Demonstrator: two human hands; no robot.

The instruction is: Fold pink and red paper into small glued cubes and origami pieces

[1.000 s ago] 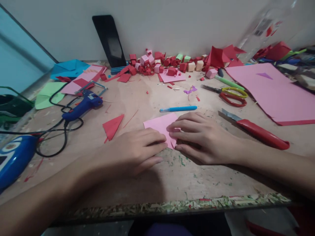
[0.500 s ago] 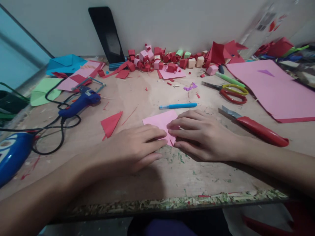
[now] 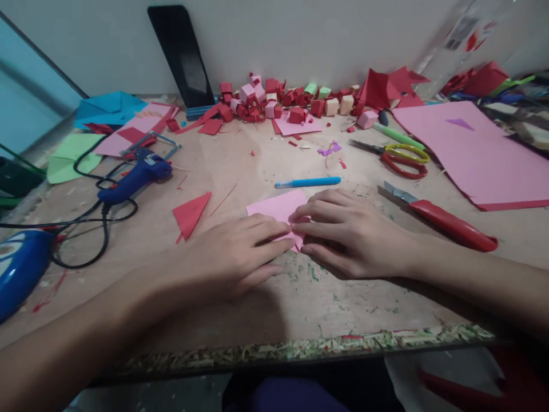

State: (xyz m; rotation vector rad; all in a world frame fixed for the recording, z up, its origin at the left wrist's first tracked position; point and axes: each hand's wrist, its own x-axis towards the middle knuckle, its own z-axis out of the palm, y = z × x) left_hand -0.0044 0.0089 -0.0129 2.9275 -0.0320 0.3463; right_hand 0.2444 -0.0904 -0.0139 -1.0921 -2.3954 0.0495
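Observation:
A small piece of pink paper (image 3: 277, 207) lies on the worktable between my hands. My left hand (image 3: 246, 249) rests over its lower left part, fingers stretched out flat, fingertips pressing on the paper and the thumb apart from it. From the other side, my right hand (image 3: 347, 232) has its bent fingers and thumb at the paper's right edge, covering that side. The two sets of fingertips nearly meet at the middle. Just beyond the paper lies a blue pen (image 3: 309, 182). To the left is a red paper triangle (image 3: 191, 214).
On the right lie a utility knife (image 3: 450, 223) with its blade out, scissors (image 3: 403, 157) and large pink sheets (image 3: 472, 154). A blue glue gun (image 3: 132, 177) with its cord sits left. At the back stand a phone (image 3: 182, 57) and a pile of small paper cubes (image 3: 295, 114).
The view has shifted slightly, so everything appears a little higher and further left. Both hands stay on the pink paper, with only a slight movement of the fingertips.

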